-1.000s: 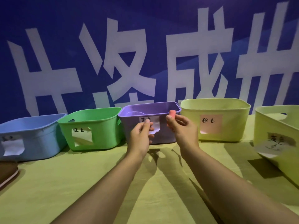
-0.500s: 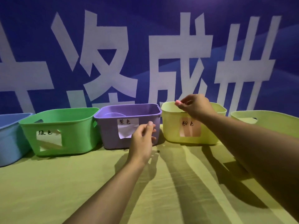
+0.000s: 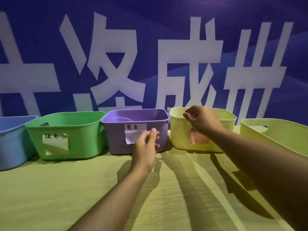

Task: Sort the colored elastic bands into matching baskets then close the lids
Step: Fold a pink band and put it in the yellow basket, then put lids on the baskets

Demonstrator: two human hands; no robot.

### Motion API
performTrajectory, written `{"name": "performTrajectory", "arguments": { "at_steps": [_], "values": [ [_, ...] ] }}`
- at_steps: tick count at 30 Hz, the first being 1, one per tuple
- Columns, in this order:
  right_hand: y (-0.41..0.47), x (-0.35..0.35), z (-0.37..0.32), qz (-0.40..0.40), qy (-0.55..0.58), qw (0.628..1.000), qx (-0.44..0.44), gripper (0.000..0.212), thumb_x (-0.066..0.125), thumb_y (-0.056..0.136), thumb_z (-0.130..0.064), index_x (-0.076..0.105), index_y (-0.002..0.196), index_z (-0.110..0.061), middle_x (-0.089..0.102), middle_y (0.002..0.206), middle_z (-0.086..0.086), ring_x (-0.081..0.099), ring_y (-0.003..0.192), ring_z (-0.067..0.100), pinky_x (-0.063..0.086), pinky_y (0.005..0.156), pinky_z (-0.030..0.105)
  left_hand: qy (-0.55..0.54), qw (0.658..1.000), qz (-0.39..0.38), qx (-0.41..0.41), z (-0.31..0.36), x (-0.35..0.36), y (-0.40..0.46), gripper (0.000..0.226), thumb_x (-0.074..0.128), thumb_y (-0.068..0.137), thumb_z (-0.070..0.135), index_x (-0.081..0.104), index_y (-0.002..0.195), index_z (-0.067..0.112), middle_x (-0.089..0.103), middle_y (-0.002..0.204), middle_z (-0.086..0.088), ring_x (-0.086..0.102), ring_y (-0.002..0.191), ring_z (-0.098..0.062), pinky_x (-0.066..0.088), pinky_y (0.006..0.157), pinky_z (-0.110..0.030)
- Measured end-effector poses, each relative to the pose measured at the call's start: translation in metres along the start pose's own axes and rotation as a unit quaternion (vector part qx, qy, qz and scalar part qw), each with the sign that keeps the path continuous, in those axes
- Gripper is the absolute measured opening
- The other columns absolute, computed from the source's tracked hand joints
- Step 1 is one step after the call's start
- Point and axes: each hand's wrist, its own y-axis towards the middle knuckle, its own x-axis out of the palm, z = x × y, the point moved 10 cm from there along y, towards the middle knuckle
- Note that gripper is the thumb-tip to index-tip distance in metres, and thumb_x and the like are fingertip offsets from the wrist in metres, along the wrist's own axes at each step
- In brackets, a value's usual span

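Right hand (image 3: 202,120), at one o'clock: fingers curled, tips pinched over the near rim of the pale yellow basket (image 3: 230,130) with the pink label; any band in the pinch is not visible. Left hand (image 3: 146,147), centre: loosely curled before the purple basket (image 3: 116,137), contents cannot be told. Green basket (image 3: 80,130) at ten o'clock. Risk: a band let go at the rim may drop outside onto the yellow-green cloth (image 3: 83,189).
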Motion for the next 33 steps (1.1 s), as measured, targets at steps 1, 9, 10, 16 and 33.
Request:
{"name": "performTrajectory", "arguments": {
  "at_steps": [1, 9, 10, 16, 33],
  "values": [
    [-0.004, -0.001, -0.007, 0.002, 0.002, 1.000, -0.009, 0.036, 0.062, 0.101, -0.034, 0.066, 0.130, -0.013, 0.071, 0.124, 0.004, 0.066, 0.106, 0.017, 0.058, 0.090, 0.034, 0.007, 1.000, -0.001, 0.003, 0.004, -0.003, -0.001, 0.029, 0.047, 0.106, 0.043, 0.070, 0.102, 0.025, 0.072, 0.101, 0.004, 0.065, 0.081, -0.013, 0.052, 0.074, -0.031],
    [-0.048, 0.009, -0.090, -0.004, 0.086, 0.995, -0.053, 0.029, 0.062, 0.102, -0.033, 0.067, 0.126, -0.018, 0.071, 0.114, -0.004, 0.065, 0.102, 0.011, 0.054, 0.087, 0.027, 0.064, 0.997, 0.044, 0.024, 0.033, -0.071, -0.012, 0.031, 0.051, 0.105, 0.043, 0.071, 0.104, 0.019, 0.073, 0.097, 0.001, 0.063, 0.076, -0.011, 0.054, 0.079, -0.038],
    [-0.055, 0.018, -0.105, -0.012, 0.093, 0.994, -0.062, 0.029, 0.062, 0.101, -0.033, 0.067, 0.126, -0.018, 0.071, 0.114, -0.004, 0.065, 0.101, 0.010, 0.053, 0.087, 0.027, 0.074, 0.996, 0.051, 0.021, 0.035, -0.085, -0.016, 0.031, 0.052, 0.105, 0.042, 0.070, 0.105, 0.017, 0.073, 0.096, 0.000, 0.063, 0.075, -0.011, 0.054, 0.080, -0.038],
    [-0.104, 0.095, -0.209, -0.099, 0.109, 0.982, -0.122, 0.027, 0.066, 0.099, -0.037, 0.067, 0.119, -0.019, 0.074, 0.111, 0.000, 0.068, 0.099, 0.017, 0.058, 0.090, 0.045, 0.213, 0.971, 0.108, -0.001, 0.049, -0.203, -0.045, 0.023, 0.056, 0.103, 0.044, 0.065, 0.110, 0.024, 0.070, 0.108, 0.005, 0.066, 0.100, -0.017, 0.050, 0.086, -0.033],
    [-0.204, 0.216, -0.369, -0.242, 0.097, 0.948, -0.183, 0.038, 0.057, 0.100, -0.051, 0.063, 0.129, -0.026, 0.070, 0.119, -0.007, 0.066, 0.103, 0.014, 0.055, 0.091, 0.039, 0.686, 0.686, 0.228, -0.084, 0.070, -0.478, -0.112, 0.019, 0.065, 0.098, 0.032, 0.072, 0.112, 0.022, 0.066, 0.112, -0.003, 0.060, 0.107, -0.025, 0.053, 0.086, -0.038]
  ]
}}
